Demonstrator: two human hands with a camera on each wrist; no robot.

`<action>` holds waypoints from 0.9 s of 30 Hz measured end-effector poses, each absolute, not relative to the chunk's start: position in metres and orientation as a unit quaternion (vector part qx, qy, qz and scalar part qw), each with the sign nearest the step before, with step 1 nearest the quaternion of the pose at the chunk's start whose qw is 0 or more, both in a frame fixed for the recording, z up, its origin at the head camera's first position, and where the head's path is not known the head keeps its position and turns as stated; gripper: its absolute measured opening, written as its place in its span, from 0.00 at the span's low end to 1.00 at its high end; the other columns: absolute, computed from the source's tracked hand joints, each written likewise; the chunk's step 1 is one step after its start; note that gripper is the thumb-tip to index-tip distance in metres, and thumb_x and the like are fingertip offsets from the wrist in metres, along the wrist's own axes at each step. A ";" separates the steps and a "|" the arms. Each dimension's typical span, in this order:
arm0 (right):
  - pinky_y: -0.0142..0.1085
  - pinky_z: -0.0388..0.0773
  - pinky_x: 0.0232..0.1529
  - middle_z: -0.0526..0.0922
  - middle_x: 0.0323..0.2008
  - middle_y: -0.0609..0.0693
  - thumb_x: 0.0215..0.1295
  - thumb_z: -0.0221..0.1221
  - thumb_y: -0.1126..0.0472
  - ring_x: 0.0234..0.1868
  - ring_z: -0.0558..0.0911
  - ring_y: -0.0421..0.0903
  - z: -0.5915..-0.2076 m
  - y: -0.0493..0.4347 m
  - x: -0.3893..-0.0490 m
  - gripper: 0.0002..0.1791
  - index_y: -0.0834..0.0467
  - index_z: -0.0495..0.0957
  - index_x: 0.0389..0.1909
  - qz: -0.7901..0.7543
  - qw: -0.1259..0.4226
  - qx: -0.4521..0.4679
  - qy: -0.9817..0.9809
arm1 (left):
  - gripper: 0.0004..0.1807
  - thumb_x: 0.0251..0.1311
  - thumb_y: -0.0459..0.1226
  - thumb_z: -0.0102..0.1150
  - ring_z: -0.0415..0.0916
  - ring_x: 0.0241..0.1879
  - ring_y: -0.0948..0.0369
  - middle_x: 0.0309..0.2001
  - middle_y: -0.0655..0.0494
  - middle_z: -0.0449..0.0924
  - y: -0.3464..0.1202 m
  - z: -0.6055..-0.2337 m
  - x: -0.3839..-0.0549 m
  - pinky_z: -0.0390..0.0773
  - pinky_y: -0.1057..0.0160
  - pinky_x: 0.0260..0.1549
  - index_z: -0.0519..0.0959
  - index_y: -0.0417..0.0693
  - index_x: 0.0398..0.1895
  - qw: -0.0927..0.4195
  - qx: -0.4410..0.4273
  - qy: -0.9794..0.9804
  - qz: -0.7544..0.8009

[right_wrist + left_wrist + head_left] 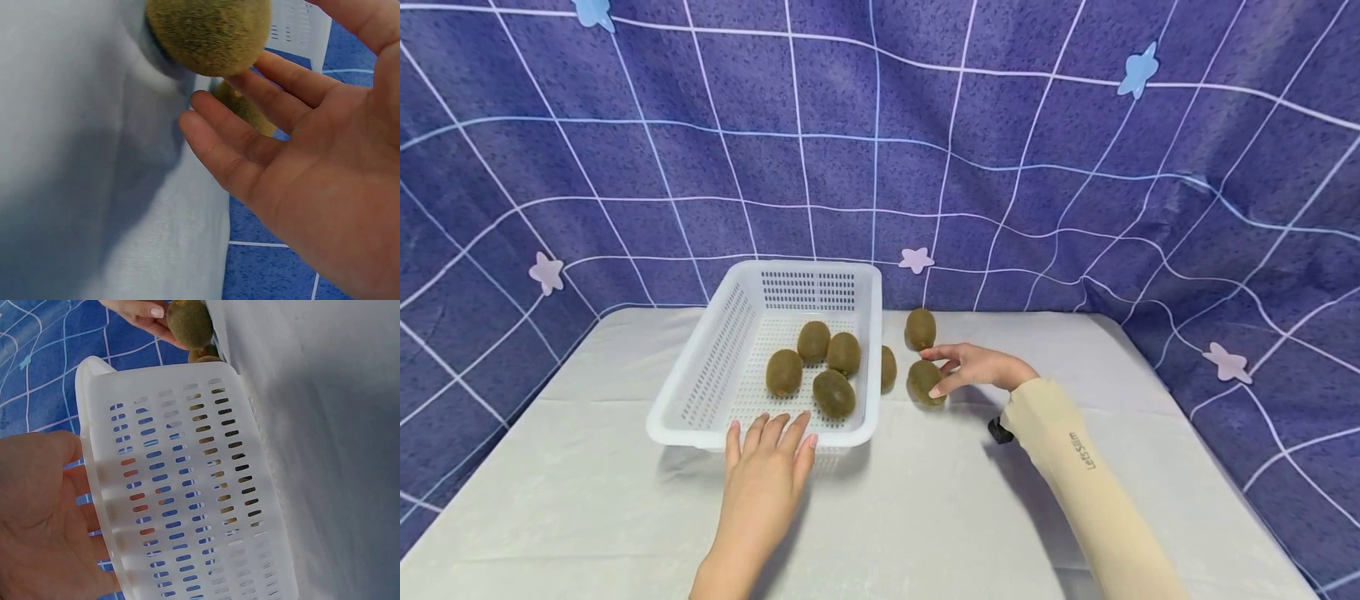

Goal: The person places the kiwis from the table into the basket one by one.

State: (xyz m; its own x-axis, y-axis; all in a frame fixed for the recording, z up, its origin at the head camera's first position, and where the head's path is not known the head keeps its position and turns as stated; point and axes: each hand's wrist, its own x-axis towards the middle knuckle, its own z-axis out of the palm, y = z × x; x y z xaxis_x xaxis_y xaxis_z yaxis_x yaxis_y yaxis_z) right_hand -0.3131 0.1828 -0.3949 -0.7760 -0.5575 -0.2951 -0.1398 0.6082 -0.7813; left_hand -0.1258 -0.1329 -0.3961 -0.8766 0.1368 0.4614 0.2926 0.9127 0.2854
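Note:
A white slotted plastic basket [658,429] holds several brown kiwis, among them one near its front right corner [834,394]. My left hand [765,479] rests at the basket's front rim, fingers fairly straight and spread over the edge. In the left wrist view, fingertips show through the wall's slots [140,508]. To the right of the basket, my right hand [981,367] pinches a kiwi [925,383] between thumb and fingers. The right wrist view has that kiwi [209,31] close up, with the ring and little fingers stretched out below it.
Another kiwi [921,329] lies just behind the right hand, and one more [888,368] sits against the basket's right side. A white cloth [925,517] covers the table. Purple gridded fabric [1000,125] with star shapes hangs behind and at both sides.

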 end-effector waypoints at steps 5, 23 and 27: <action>0.50 0.65 0.62 0.69 0.64 0.54 0.51 0.71 0.55 0.57 0.74 0.51 -0.399 0.182 -0.313 0.49 0.55 0.56 0.73 -0.390 0.278 -0.208 0.853 | 0.20 0.70 0.45 0.49 0.66 0.61 0.39 0.54 0.40 0.77 -0.133 -0.396 -0.126 0.47 0.34 0.64 0.77 0.44 0.58 0.221 -0.114 -0.952 -0.179; 0.47 0.69 0.58 0.62 0.69 0.56 0.48 0.72 0.63 0.58 0.71 0.54 -0.403 0.183 -0.314 0.52 0.56 0.55 0.74 -0.366 0.258 -0.266 0.854 | 0.19 0.70 0.44 0.50 0.67 0.60 0.39 0.52 0.40 0.78 -0.133 -0.398 -0.126 0.49 0.33 0.62 0.77 0.44 0.57 0.239 -0.121 -0.946 -0.181; 0.44 0.70 0.56 0.66 0.66 0.55 0.48 0.72 0.62 0.56 0.72 0.53 -0.404 0.182 -0.315 0.51 0.56 0.56 0.73 -0.366 0.256 -0.267 0.854 | 0.19 0.70 0.44 0.50 0.67 0.60 0.38 0.52 0.40 0.78 -0.133 -0.398 -0.126 0.49 0.33 0.63 0.77 0.44 0.57 0.239 -0.121 -0.946 -0.182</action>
